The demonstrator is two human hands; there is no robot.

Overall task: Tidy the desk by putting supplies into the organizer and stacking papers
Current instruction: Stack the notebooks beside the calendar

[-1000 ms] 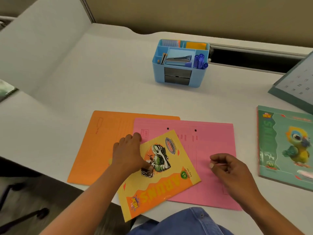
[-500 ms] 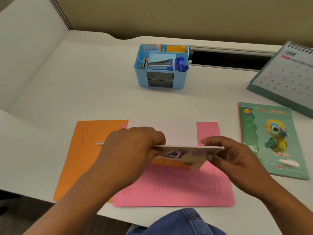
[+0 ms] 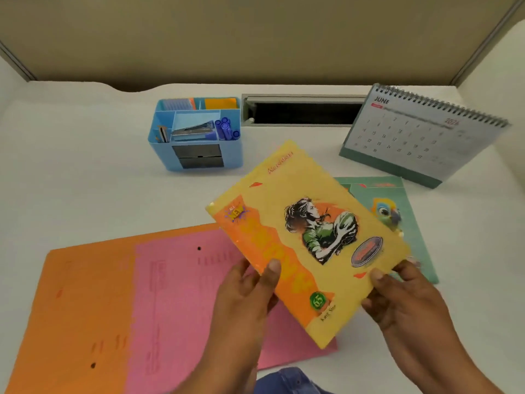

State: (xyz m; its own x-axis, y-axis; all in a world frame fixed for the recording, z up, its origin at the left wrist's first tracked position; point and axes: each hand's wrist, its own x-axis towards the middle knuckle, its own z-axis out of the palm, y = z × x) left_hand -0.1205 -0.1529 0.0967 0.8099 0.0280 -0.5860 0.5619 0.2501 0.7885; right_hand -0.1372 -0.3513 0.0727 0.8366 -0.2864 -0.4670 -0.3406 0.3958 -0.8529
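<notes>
I hold a yellow-and-orange notebook [image 3: 306, 237] in the air with both hands, cover facing up. My left hand [image 3: 247, 297] grips its near left edge, thumb on top. My right hand [image 3: 403, 297] pinches its near right corner. Part of the notebook hangs over a green notebook with a parrot [image 3: 397, 211] that lies flat on the desk to the right. A pink folder [image 3: 181, 302] overlaps an orange folder [image 3: 79, 308] at the near left. The blue organizer [image 3: 162, 155] stands at the back, holding a stapler, blue pens and sticky notes.
A desk calendar [image 3: 420, 135] showing June stands at the back right. A cable slot [image 3: 301, 112] runs along the desk's rear edge. Partition walls enclose the white desk [image 3: 85, 180] on three sides. Blue jeans show at the bottom edge.
I lifted the yellow notebook off the pink folder, turned it over and around, and carried it right, over the green notebook. My view swung right.
</notes>
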